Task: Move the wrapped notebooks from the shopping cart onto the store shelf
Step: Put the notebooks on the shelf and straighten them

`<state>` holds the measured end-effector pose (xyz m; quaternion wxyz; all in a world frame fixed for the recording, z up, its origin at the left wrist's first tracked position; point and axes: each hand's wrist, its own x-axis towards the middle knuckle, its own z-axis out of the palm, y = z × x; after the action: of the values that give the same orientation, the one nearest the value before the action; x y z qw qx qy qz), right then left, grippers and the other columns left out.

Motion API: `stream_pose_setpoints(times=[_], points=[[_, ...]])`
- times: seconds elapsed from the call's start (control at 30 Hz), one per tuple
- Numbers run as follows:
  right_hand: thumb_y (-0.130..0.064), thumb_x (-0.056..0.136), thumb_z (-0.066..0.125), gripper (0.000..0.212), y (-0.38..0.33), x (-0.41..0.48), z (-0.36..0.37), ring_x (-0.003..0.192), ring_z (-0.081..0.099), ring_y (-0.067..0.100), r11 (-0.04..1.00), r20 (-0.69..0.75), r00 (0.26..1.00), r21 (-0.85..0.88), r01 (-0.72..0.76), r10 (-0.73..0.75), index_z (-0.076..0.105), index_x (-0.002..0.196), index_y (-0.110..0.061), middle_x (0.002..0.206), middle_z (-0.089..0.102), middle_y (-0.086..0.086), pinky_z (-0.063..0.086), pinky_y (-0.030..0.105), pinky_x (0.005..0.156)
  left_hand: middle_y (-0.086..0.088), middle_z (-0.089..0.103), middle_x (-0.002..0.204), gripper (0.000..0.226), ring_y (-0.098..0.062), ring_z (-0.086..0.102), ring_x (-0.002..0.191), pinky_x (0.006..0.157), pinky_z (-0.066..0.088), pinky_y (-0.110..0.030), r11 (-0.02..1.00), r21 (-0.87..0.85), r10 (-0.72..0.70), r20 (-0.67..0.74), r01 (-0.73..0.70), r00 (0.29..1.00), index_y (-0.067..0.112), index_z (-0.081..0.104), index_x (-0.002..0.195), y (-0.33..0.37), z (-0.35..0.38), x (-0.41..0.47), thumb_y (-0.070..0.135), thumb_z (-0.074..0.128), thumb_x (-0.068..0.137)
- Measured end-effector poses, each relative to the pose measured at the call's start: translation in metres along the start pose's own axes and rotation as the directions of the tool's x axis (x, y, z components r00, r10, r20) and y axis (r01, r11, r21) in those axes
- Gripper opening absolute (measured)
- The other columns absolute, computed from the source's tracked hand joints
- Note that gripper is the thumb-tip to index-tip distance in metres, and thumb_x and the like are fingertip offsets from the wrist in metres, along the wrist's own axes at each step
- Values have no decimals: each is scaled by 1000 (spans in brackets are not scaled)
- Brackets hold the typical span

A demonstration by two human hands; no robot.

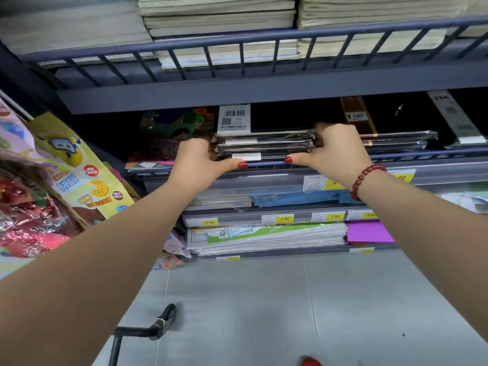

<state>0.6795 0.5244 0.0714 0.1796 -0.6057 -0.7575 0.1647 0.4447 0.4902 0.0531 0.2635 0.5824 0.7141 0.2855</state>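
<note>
Now: both hands on wrapped notebooks (264, 143) at store shelf (264, 97).
L hand (195, 161) & R hand (335, 151) grip stack ends, fingers curled, thumbs along rail.

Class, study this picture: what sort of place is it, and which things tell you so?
Probably a shop's stationery aisle: yellow price tags line the shelf edges, paper goods lie stacked, and the left hand and right hand grip wrapped notebooks.
</note>
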Motion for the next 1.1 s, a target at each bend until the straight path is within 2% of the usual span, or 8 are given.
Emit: stream_pose_setpoints(times=[0.23,0.37,0.47,0.6,0.73,0.83,0.9,1.1], points=[[-37,76,75,35,-1,-8,5,82,66,26,996,-97,995,92,13,-4,68,85,-3,79,69,13,51,29,76,-4,73,100,38,-12,67,94,89,54,-35,994,-98,50,-66,-56,997,5,71,98,-2,5,-4,31,81,71],[-29,77,76,34,-2,-16,9,71,62,14,974,-80,994,220,-62,81,49,60,-15,61,54,-6,47,21,66,-2,73,99,36,-10,67,93,89,54,-35,991,-96,89,-78,-96,993,9,72,99,-5,7,-6,31,80,72],[-33,73,78,28,4,-22,12,99,62,13,904,11,997,419,-80,83,59,81,-14,95,66,-3,50,21,88,2,71,102,40,-8,64,96,92,50,-27,988,-100,114,-20,-115,993,10,69,103,-6,3,-9,33,80,71],[-39,78,69,78,4,-27,15,122,50,13,763,9,998,645,-55,64,37,143,-12,139,49,1,42,28,103,-7,65,80,43,-5,55,72,71,49,-20,966,-215,108,-166,-143,980,-1,60,84,-8,0,-14,40,72,77],[-26,94,54,48,-2,-27,21,68,42,7,753,-166,981,657,34,100,42,139,-16,74,48,-1,40,21,65,5,23,55,49,-3,21,50,47,19,-18,953,-235,130,-258,-193,957,17,26,57,2,6,-23,32,59,90],[-28,95,53,17,-3,-28,22,62,33,12,765,-202,971,643,36,124,65,102,-19,63,40,2,33,26,57,4,21,54,52,-7,20,54,51,19,-24,932,-303,102,-303,-198,947,14,26,55,5,12,-24,33,59,91],[-28,95,52,38,-2,-27,23,60,29,15,791,-226,964,611,28,140,53,71,1,59,32,4,27,27,57,0,23,55,52,-11,21,57,52,19,-25,923,-326,93,-321,-202,942,8,30,57,4,16,-23,34,60,90],[-27,96,50,45,-1,-26,26,53,25,8,825,-253,959,564,40,127,42,62,1,52,28,-1,23,19,48,-4,24,56,57,-11,21,58,51,18,-23,922,-318,105,-342,-220,934,-5,33,59,2,19,-23,34,60,90]])
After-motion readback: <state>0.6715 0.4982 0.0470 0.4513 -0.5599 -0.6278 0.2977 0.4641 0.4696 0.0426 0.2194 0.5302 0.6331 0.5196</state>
